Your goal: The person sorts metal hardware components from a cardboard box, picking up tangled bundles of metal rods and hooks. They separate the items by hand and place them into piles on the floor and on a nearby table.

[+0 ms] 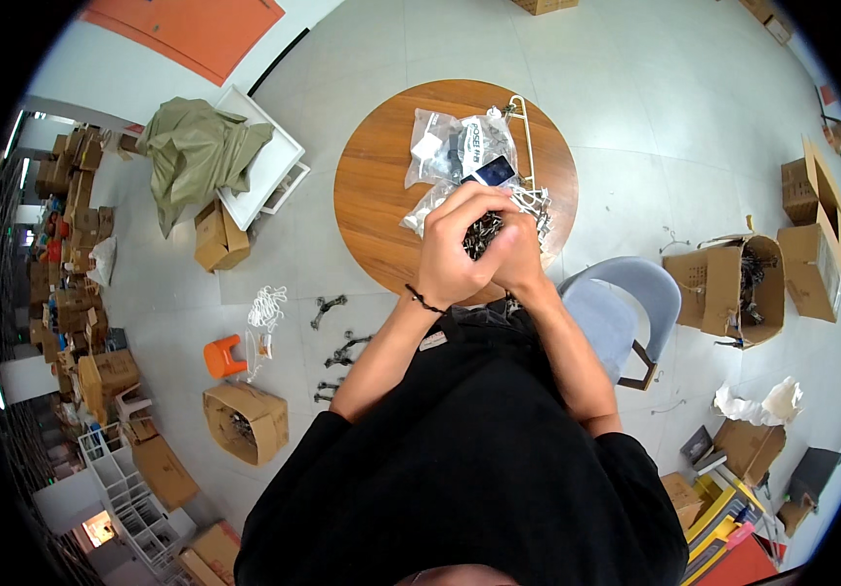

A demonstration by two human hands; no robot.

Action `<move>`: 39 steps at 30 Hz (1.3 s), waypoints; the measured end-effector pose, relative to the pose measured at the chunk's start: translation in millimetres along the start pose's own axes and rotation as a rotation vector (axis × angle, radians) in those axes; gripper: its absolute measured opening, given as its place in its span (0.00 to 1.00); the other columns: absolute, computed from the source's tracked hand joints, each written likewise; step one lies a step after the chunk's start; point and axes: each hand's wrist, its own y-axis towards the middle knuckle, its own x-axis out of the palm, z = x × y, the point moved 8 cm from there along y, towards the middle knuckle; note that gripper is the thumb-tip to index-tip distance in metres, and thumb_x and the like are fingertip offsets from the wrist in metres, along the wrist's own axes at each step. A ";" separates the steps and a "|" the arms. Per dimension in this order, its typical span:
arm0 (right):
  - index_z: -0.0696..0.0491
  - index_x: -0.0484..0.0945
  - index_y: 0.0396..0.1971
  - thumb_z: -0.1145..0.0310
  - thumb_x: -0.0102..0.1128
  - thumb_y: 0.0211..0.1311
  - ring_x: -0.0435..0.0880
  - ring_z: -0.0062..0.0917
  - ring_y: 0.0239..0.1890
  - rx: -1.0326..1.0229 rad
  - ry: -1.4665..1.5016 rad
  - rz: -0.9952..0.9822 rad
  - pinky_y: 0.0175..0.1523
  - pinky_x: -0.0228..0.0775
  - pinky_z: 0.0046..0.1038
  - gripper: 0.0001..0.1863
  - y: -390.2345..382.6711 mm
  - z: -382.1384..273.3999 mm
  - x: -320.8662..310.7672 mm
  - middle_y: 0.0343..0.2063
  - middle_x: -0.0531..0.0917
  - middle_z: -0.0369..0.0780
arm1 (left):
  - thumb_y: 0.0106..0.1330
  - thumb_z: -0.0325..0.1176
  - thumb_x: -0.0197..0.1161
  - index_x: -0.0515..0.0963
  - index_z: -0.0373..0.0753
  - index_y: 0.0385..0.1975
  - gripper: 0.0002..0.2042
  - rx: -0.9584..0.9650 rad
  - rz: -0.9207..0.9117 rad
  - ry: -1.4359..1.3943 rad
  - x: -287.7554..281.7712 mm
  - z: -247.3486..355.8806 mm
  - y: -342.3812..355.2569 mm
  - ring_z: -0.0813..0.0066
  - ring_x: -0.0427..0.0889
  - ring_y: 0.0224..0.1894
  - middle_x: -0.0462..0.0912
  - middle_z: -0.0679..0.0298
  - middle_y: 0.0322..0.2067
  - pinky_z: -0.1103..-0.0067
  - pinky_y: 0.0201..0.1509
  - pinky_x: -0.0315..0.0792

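Observation:
Both my hands are raised together over the near side of a round wooden table (372, 195). My left hand (452, 246), with a dark cord bracelet at the wrist, has its fingers curled toward the other hand. My right hand (520, 249) is closed against it, their fingertips meeting. Anything between the fingers is hidden. Through the gap between my hands shows a pile of small dark metal pieces (482, 234). Just beyond lie a phone-like device with a dark screen (495, 171), clear plastic bags (435, 142) and a tangle of white wire pieces (535, 203).
A white rod frame (526, 142) lies at the table's far right. A blue-grey chair (601, 317) stands close on the right, with an open carton (733, 288) beyond. On the left floor are an orange stool (224, 357), another carton (245, 422) and dark metal parts (328, 311).

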 end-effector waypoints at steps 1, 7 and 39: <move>0.61 0.78 0.30 0.72 0.61 0.44 0.83 0.47 0.24 0.012 0.015 -0.062 0.28 0.73 0.38 0.12 -0.1 2.9 2.7 0.20 0.82 0.50 | 0.57 0.24 0.62 0.80 0.30 0.33 0.07 -0.011 0.048 0.003 0.5 -4.6 -3.4 0.62 0.83 0.43 0.82 0.53 0.36 0.73 0.51 0.75; 0.63 0.76 0.30 0.71 0.60 0.42 0.82 0.49 0.33 0.093 0.300 -0.232 0.38 0.73 0.39 0.14 -1.7 7.1 3.8 0.30 0.81 0.54 | 0.56 0.22 0.59 0.79 0.30 0.28 0.03 0.135 0.203 0.106 15.0 -7.7 -17.6 0.61 0.83 0.34 0.81 0.53 0.29 0.72 0.48 0.77; 0.66 0.77 0.23 0.74 0.65 0.44 0.82 0.47 0.25 1.139 -0.512 -0.288 0.34 0.72 0.40 0.11 -289.5 188.8 -95.5 0.19 0.80 0.55 | 0.56 0.32 0.70 0.83 0.41 0.29 0.05 -1.068 -0.138 0.710 34.6 -498.1 -277.9 0.54 0.82 0.40 0.85 0.56 0.31 0.62 0.45 0.75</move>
